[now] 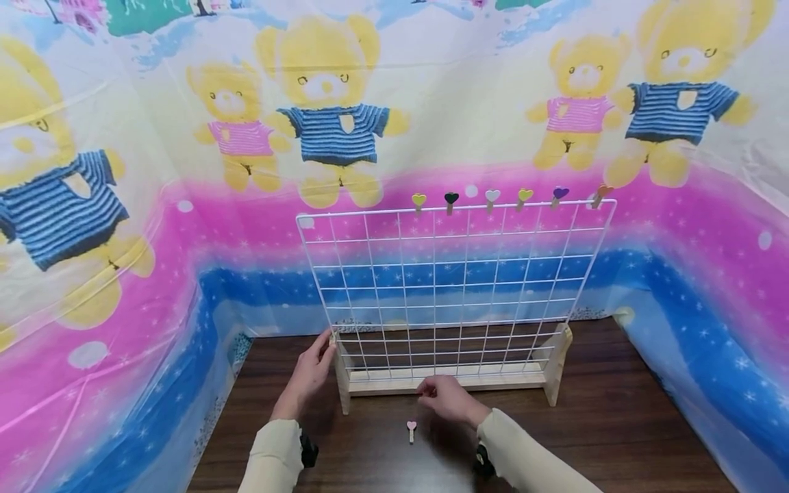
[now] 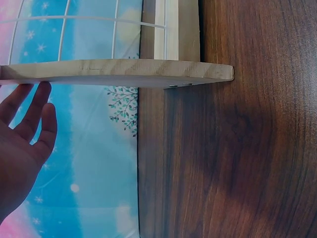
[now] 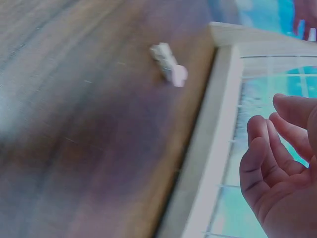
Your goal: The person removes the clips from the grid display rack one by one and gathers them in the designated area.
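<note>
While the left post (image 1: pixel 342 380) of the wire rack (image 1: pixel 434 283) is touched by the loosely extended fingers of the left hand (image 1: pixel 310 372), nothing is grasped by the right hand (image 1: pixel 453 399), its fingers slackly bent near the rack's bottom. A pink heart clip (image 1: pixel 411 431) is seen lying on the bench (image 1: pixel 616 431), in front of the rack. Along the top, six clips (image 1: pixel 492 198) (two with yellow hearts) are fastened.

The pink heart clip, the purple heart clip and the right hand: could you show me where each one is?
Pink heart clip (image 1: pixel 411 427): head view, on its heart.
Purple heart clip (image 1: pixel 560 193): head view, on its heart.
Right hand (image 1: pixel 452 398): head view, on its back.
</note>
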Demonstrator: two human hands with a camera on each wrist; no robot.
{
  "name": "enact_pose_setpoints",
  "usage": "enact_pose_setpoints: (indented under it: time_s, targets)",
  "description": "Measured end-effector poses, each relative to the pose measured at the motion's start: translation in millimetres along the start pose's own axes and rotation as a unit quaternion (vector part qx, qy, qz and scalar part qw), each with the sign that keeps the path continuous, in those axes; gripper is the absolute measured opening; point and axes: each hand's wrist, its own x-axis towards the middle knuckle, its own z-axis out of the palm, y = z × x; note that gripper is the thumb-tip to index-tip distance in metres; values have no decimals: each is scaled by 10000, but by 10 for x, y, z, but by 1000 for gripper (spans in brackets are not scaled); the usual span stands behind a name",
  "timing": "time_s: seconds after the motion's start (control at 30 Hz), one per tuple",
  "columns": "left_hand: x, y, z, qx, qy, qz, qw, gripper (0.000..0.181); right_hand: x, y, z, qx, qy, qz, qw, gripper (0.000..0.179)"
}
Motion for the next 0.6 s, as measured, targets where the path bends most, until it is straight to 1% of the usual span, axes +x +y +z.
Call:
enact_pose_setpoints:
  time_s: [0.1, 0.23, 0.3, 0.43, 0.6]
  targets:
    - [-5, -4, -6, -30, -29, 25, 10000, 48, 24, -92, -128, -138, 111, -256, 9995, 14]
    - [-8, -19, -10, -18, -17, 103, 9999, 47, 35, -283, -342, -289, 156, -414, 9986, 16]
    - [-5, -21, -7, -5, 0, 105, 9999, 47, 34, -399, -466, -381, 164, -399, 9983, 16]
    - [-9, -14, 2, 28, 32, 113, 9999, 48, 35, -633, -732, -536, 252, -520, 9969, 17]
    - [-2, -16, 9, 40, 80, 95, 9999, 48, 48, -947, -1075, -664, 462, -834, 9932, 17]
